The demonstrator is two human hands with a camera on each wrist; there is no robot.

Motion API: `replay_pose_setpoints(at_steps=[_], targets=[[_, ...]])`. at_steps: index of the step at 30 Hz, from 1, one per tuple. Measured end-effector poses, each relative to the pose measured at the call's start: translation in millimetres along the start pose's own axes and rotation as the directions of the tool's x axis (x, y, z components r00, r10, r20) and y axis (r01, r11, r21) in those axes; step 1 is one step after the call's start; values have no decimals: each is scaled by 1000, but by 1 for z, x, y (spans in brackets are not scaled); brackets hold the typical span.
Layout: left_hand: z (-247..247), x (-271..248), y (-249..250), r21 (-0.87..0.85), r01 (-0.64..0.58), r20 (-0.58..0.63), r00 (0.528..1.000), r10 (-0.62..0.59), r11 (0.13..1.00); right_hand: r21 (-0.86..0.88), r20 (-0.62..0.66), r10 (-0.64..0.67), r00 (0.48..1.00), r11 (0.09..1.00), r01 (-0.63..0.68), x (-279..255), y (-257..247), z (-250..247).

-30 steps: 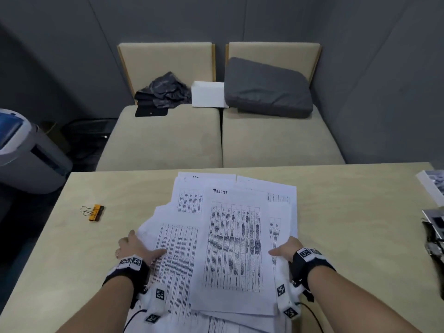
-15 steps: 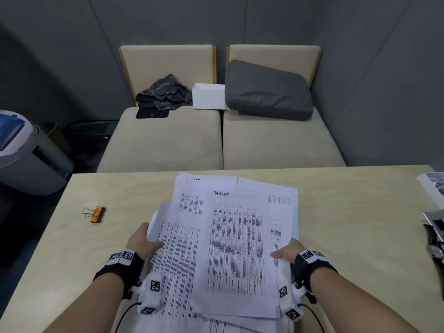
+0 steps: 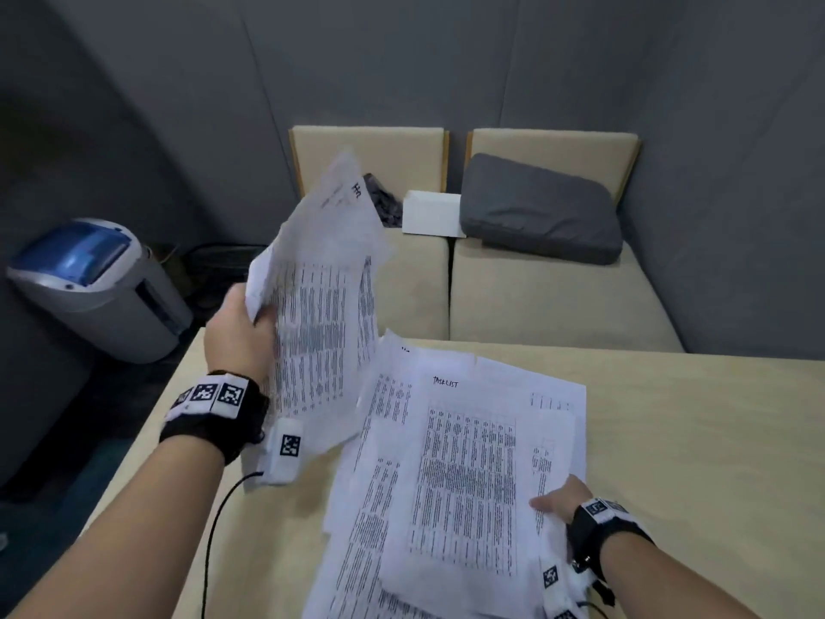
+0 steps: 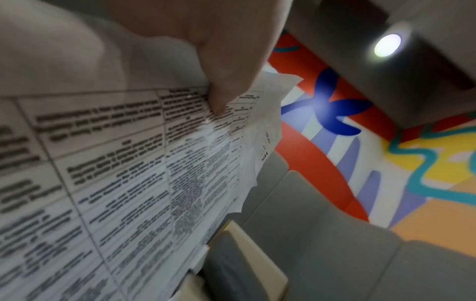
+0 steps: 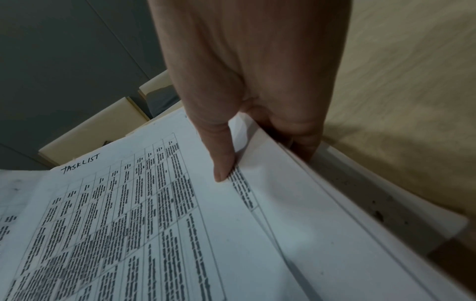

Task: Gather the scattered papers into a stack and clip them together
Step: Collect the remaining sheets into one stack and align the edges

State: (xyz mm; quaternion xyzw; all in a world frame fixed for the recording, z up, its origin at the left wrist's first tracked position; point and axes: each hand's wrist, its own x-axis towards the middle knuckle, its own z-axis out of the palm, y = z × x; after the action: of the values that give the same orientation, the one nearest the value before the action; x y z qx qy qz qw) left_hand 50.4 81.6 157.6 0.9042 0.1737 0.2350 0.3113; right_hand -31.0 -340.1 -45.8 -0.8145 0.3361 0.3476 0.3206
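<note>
My left hand [image 3: 243,326] grips a few printed sheets [image 3: 321,314] by their left edge and holds them raised above the table's left side; the left wrist view shows the thumb [image 4: 226,89] pressed on the top sheet [image 4: 115,173]. The other papers [image 3: 464,466], topped by a sheet headed TASKLIST, lie fanned on the table [image 3: 692,440]. My right hand [image 3: 560,498] pinches their right edge, thumb [image 5: 221,154] on top and fingers [image 5: 304,138] underneath the pile [image 5: 180,234]. The binder clip is hidden from view.
A beige bench [image 3: 549,288] with a grey cushion [image 3: 540,212], a white box [image 3: 431,214] and dark cloth [image 3: 381,201] stands behind the table. A grey and blue machine [image 3: 93,283] sits on the floor at the left. Grey walls enclose the space.
My left hand has lifted a few sheets off the left of the pile and raised them up and back. The right hand keeps its hold on the pile's right edge. The view has shifted.
</note>
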Motion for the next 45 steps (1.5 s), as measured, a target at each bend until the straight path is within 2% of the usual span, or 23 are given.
replay_pose_setpoints(at_steps=[4, 8, 12, 14, 17, 20, 22, 24, 26, 28, 29, 31, 33, 34, 35, 38, 41, 43, 45], targets=[[-3, 11, 35, -280, -11, -21, 1000, 5, 960, 45, -2, -32, 999, 998, 32, -6, 1, 0], [20, -3, 45, -525, 149, 150, 985, -81, 838, 64, 7, -32, 999, 997, 31, -10, 2, 0], [41, -21, 52, -596, 290, 321, 941, -109, 749, 69, 0, -61, 998, 996, 61, -14, 3, -2], [52, -29, 51, -558, 369, 432, 894, -120, 743, 77, 26, -51, 998, 996, 49, -20, 3, -4], [72, -48, 42, -438, 437, 544, 824, -155, 785, 179, 23, -125, 992, 977, 119, -22, 2, -5], [95, -76, 26, -360, 468, 611, 772, -174, 807, 332, 15, -67, 998, 941, 59, -3, 13, -2], [110, -97, 14, -284, 464, 650, 736, -188, 839, 509, 8, -54, 998, 860, 42, 17, 27, 0], [123, -117, -1, -194, 475, 698, 682, -219, 858, 613, 14, -41, 999, 790, 24, 28, 38, -1], [135, -136, -19, -78, 464, 755, 605, -251, 882, 677, 83, 22, 996, 732, -72, 29, 39, -2], [144, -151, -35, 48, 412, 791, 540, -286, 910, 648, 100, -39, 994, 761, -35, 27, 36, -4], [146, -157, -40, 90, 395, 795, 524, -305, 914, 596, 120, -69, 990, 803, -16, 11, 27, -9], [149, -164, -46, 139, 346, 777, 542, -319, 928, 437, 167, -138, 976, 898, 52, -13, 17, -15], [149, -163, -48, 260, 182, 717, 621, -315, 948, 289, 143, -181, 973, 948, 134, -14, 17, -14], [149, -161, -50, 330, 87, 681, 667, -301, 940, 247, 122, -176, 977, 959, 142, -8, 19, -12], [149, -157, -52, 389, 45, 650, 694, -309, 920, 225, 87, -171, 981, 963, 148, -6, 18, -10], [150, -143, -53, 359, 57, 615, 736, -283, 932, 202, 28, -179, 984, 965, 169, -7, 15, -6], [151, -136, -50, 269, 91, 650, 717, -250, 959, 203, 13, -161, 987, 967, 155, -9, 11, -6], [150, -139, -53, 241, 202, 644, 699, -312, 949, 200, 8, -117, 993, 973, 113, -9, 10, -5], [147, -144, -59, 256, 235, 668, 659, -347, 938, 216, -6, -86, 996, 973, 85, -7, 9, -4]])
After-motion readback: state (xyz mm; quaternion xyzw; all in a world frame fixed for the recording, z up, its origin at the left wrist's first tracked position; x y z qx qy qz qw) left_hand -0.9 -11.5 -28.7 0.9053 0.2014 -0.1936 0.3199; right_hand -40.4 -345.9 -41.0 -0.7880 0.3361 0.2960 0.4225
